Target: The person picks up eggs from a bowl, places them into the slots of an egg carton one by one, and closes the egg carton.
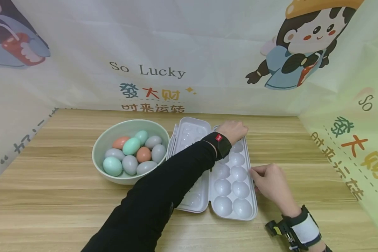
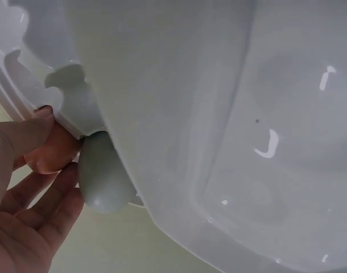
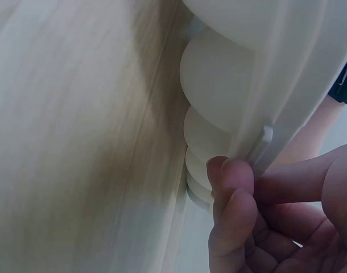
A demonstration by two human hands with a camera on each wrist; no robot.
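Note:
A white plastic egg tray point(image 1: 223, 205) with rows of round cups lies on the table, its lid point(image 1: 193, 201) folded out to the left. At the far end of the tray is my left hand point(image 1: 232, 130). The left wrist view shows its thumb and fingers gripping an orange egg point(image 2: 55, 151) at a cup in the far row. Beside that egg, a pale grey-green egg point(image 2: 105, 176) sits in the neighbouring cup. My right hand point(image 1: 272, 182) pinches the tray's right rim between thumb and fingers, near a small tab point(image 3: 263, 145). The near cups hold nothing.
Left of the tray, a pale green bowl point(image 1: 96, 162) holds several orange, mint and grey eggs, and my left forearm point(image 1: 163, 185) crosses in front of the lid. A printed cloth point(image 1: 208, 52) stands behind the wooden table point(image 1: 50, 199) and along its sides.

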